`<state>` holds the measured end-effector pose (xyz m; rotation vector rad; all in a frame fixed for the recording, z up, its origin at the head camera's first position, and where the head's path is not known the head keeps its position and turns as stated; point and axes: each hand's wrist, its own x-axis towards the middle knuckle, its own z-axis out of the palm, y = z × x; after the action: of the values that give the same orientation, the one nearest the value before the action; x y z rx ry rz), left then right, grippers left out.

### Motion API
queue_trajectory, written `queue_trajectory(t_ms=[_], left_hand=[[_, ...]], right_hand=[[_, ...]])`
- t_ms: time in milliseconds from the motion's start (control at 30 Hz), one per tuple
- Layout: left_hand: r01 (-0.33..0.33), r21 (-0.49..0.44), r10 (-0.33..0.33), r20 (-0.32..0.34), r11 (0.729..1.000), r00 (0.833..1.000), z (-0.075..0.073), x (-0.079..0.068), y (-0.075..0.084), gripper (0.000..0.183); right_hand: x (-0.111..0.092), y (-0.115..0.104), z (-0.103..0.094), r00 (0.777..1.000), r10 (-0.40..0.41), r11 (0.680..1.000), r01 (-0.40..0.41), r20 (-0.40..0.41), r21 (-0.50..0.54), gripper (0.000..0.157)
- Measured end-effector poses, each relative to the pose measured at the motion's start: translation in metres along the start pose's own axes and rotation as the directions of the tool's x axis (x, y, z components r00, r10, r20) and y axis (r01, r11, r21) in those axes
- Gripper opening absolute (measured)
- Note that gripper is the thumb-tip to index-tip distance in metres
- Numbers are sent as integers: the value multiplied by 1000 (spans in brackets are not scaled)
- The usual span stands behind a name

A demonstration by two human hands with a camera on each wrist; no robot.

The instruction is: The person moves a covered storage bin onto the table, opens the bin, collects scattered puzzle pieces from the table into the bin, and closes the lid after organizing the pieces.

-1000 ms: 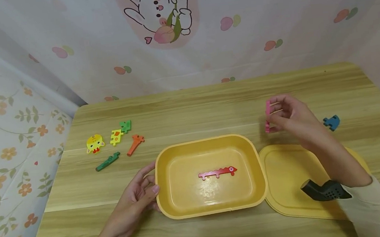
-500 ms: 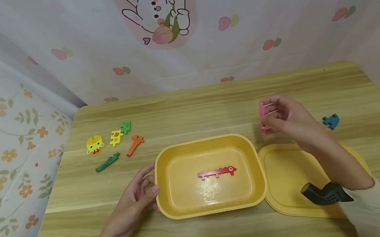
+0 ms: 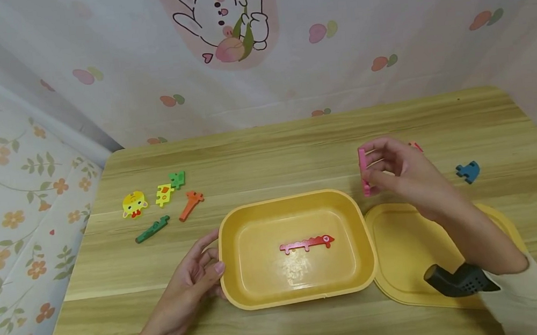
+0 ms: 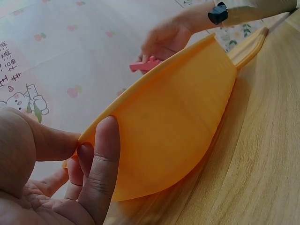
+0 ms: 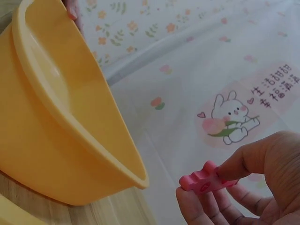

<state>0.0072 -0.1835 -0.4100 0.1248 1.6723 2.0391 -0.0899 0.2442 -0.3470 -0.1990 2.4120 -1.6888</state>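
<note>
My left hand point(image 3: 187, 283) pinches the left rim of a yellow plastic bin point(image 3: 304, 291), thumb on the inner side and fingers outside in the left wrist view. Inside the bin lies a red caterpillar-shaped puzzle piece point(image 3: 307, 243). Beyond the bin's right back corner, my right hand point(image 3: 402, 173) holds a pink puzzle piece point(image 3: 364, 172) on edge between thumb and fingertips, raised above the table. The right wrist view shows the wavy edge of this pink piece point(image 5: 206, 180) and a small mark on its face.
A yellow lid point(image 3: 413, 256) lies against the bin's right side, under my right forearm. A blue piece point(image 3: 468, 172) and a small pink-red piece point(image 3: 416, 147) are farther right. At left lie a yellow animal-head piece point(image 3: 134, 204) and several green, yellow and orange pieces.
My right hand has moved a little left with the pink piece, toward the bin, uncovering the small pink-red piece behind it. My left hand and the bin stay put.
</note>
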Motion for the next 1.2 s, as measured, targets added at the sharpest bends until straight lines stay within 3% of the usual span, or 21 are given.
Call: queue_trajectory(t_ms=[533, 800, 1200], left_hand=[[5, 5, -5, -8, 1000, 1000, 1, 0, 0, 61], [7, 0, -7, -3, 1000, 1000, 1, 0, 0, 61], [7, 0, -7, -12, 1000, 1000, 2, -1, -1, 61]], right_hand=[[-9, -16, 11, 995, -81, 997, 82, 56, -10, 38], [-13, -18, 18, 983, -106, 993, 97, 147, 67, 36], [-17, -20, 29, 971, -134, 991, 132, 198, 24, 36]])
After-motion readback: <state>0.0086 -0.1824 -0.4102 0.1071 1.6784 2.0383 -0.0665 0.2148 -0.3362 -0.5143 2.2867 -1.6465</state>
